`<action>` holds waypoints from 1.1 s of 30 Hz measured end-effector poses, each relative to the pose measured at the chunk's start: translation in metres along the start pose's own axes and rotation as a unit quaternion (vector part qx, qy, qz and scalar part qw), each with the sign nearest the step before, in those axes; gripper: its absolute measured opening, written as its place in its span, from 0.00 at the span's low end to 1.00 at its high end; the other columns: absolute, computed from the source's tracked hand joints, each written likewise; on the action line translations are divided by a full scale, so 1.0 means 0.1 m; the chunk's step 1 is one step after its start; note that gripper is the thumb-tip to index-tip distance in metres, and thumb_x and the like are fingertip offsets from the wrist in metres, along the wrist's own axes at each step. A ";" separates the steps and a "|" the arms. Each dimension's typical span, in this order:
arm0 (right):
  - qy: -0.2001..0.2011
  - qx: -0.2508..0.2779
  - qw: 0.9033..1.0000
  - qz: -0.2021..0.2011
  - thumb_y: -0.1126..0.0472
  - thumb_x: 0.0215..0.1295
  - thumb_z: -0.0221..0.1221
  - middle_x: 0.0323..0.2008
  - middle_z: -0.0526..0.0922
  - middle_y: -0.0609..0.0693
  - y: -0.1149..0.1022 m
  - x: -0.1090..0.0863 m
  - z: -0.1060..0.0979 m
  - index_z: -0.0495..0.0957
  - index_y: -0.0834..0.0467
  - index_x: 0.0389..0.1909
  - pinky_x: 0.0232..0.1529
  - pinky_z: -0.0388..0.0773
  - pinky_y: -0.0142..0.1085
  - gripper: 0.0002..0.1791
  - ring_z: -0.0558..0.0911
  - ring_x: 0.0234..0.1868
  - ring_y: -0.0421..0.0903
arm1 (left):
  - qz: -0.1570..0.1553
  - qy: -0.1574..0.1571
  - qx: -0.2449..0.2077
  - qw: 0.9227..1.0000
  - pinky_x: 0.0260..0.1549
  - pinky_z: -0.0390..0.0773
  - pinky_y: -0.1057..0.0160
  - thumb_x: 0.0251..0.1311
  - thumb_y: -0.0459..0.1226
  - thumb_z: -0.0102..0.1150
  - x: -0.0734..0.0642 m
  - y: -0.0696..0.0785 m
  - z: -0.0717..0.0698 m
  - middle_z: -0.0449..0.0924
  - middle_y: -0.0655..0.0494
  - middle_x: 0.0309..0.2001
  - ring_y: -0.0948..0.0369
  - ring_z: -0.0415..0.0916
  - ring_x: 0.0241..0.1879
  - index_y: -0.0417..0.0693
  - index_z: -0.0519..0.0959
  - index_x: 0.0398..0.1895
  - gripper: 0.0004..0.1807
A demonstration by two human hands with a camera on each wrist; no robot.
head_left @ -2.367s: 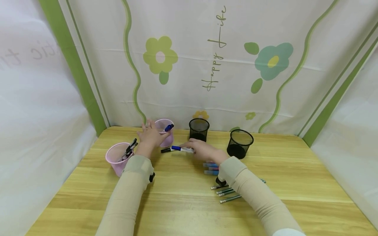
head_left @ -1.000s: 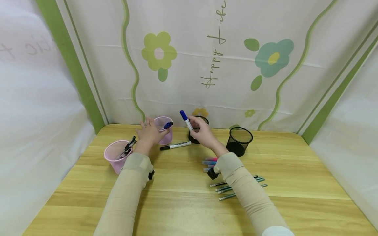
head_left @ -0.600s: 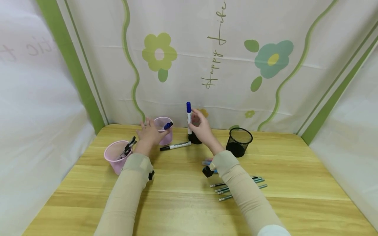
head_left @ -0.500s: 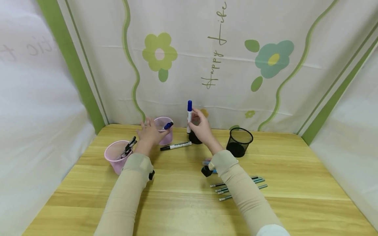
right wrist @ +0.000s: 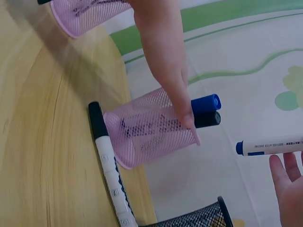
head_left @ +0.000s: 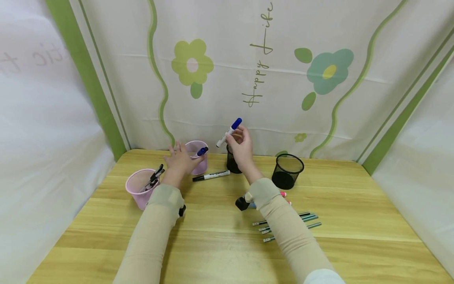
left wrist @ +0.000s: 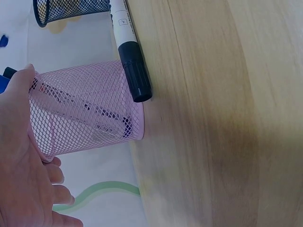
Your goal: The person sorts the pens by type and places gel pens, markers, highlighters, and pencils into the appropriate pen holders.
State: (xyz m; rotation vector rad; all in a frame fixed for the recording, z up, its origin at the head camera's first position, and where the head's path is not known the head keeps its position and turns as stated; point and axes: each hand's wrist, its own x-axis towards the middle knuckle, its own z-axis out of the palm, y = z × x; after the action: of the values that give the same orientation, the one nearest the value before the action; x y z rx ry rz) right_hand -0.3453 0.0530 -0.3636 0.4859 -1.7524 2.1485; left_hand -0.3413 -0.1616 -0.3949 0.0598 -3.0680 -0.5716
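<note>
My right hand (head_left: 242,152) pinches a white whiteboard marker (head_left: 227,135) with a blue cap, raised and tilted, cap end up to the right. Behind that hand stands a black mesh pen cup (head_left: 232,163), partly hidden. My left hand (head_left: 179,163) holds a pink mesh pen cup (head_left: 200,167) by its rim, thumb at the near right side and fingers on the left. Inside this cup, the right wrist view shows a blue-capped marker (right wrist: 206,102) and a black-capped marker (right wrist: 208,119). A black-capped whiteboard marker (head_left: 211,176) lies on the table before it.
A second pink mesh cup (head_left: 133,193) with several pens stands at the left, beside the left forearm. To the right is another black mesh cup (head_left: 289,169). Coloured markers (head_left: 283,194) and green and black pencils (head_left: 308,217) lie under the right forearm. A printed curtain (head_left: 227,79) hangs behind the table.
My right hand has picked the blue-capped marker off the table, lifted it near the black cup, stood it upright, then tipped its cap to the right. My left hand has stayed in place.
</note>
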 end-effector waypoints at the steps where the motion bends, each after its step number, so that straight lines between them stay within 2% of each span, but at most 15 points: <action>1: 0.004 0.012 1.000 -0.001 0.74 0.72 0.58 0.48 0.76 0.51 -0.01 0.00 0.02 0.70 0.65 0.58 0.54 0.82 0.38 0.17 0.79 0.48 0.44 | 0.000 0.000 0.000 1.000 0.68 0.41 0.24 0.62 0.76 0.45 0.00 0.00 0.00 0.31 0.32 0.80 0.32 0.26 0.77 0.30 0.36 0.80 0.68; 3: 0.009 0.023 1.000 -0.003 0.74 0.72 0.58 0.48 0.77 0.51 -0.01 -0.01 0.07 0.71 0.65 0.57 0.56 0.81 0.41 0.15 0.80 0.48 0.43 | 0.000 -0.001 0.003 1.000 0.67 0.42 0.24 0.61 0.76 0.44 0.00 0.00 0.00 0.31 0.31 0.80 0.32 0.26 0.77 0.29 0.36 0.80 0.68; 7: 0.007 0.002 1.000 -0.010 0.73 0.71 0.60 0.47 0.79 0.52 0.03 -0.02 0.18 0.72 0.66 0.55 0.56 0.80 0.39 0.14 0.81 0.47 0.43 | -0.002 0.000 0.000 1.000 0.67 0.41 0.24 0.63 0.74 0.47 0.00 0.00 -0.02 0.31 0.31 0.80 0.32 0.25 0.77 0.29 0.36 0.80 0.67; 14: -0.024 -0.048 0.998 0.024 0.67 0.74 0.60 0.51 0.80 0.59 0.14 -0.05 0.29 0.74 0.64 0.53 0.57 0.80 0.40 0.11 0.82 0.54 0.54 | -0.007 0.005 0.001 1.000 0.67 0.42 0.24 0.64 0.72 0.49 0.00 0.01 -0.02 0.33 0.31 0.80 0.32 0.27 0.77 0.30 0.37 0.80 0.66; 18: -0.041 -0.069 0.996 0.042 0.67 0.75 0.59 0.52 0.80 0.63 0.18 -0.08 0.30 0.76 0.65 0.53 0.56 0.81 0.40 0.10 0.83 0.54 0.56 | -0.009 0.008 0.002 1.000 0.67 0.42 0.24 0.63 0.73 0.49 0.02 0.02 0.01 0.33 0.31 0.80 0.32 0.28 0.77 0.30 0.39 0.81 0.66; 23: -0.037 -0.080 0.995 0.055 0.65 0.76 0.58 0.51 0.80 0.62 0.20 -0.09 0.28 0.79 0.67 0.57 0.55 0.82 0.43 0.14 0.84 0.52 0.59 | -0.005 0.007 -0.009 1.000 0.67 0.41 0.24 0.62 0.74 0.49 0.02 0.04 0.01 0.34 0.31 0.80 0.31 0.28 0.77 0.30 0.40 0.81 0.66; 26: -0.046 -0.088 0.993 0.058 0.64 0.78 0.57 0.52 0.81 0.63 0.21 -0.09 0.27 0.78 0.66 0.61 0.55 0.82 0.44 0.16 0.84 0.52 0.61 | -0.009 0.000 -0.001 1.000 0.68 0.42 0.24 0.61 0.75 0.47 0.02 0.04 0.01 0.34 0.32 0.81 0.32 0.28 0.77 0.30 0.39 0.81 0.67; 33: -0.066 -0.101 0.990 0.066 0.62 0.79 0.56 0.54 0.81 0.62 0.19 -0.11 0.22 0.79 0.63 0.62 0.56 0.81 0.46 0.16 0.83 0.53 0.62 | -0.013 -0.006 0.010 1.000 0.68 0.43 0.25 0.63 0.74 0.46 0.03 0.01 0.01 0.33 0.33 0.81 0.32 0.27 0.78 0.31 0.39 0.81 0.66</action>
State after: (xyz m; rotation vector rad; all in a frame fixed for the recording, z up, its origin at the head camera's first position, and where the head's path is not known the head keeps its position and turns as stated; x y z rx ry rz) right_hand -0.3425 0.0276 -0.3810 0.4809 -2.1039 2.0339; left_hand -0.3442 -0.1603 -0.3959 0.0960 -3.0896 -0.5462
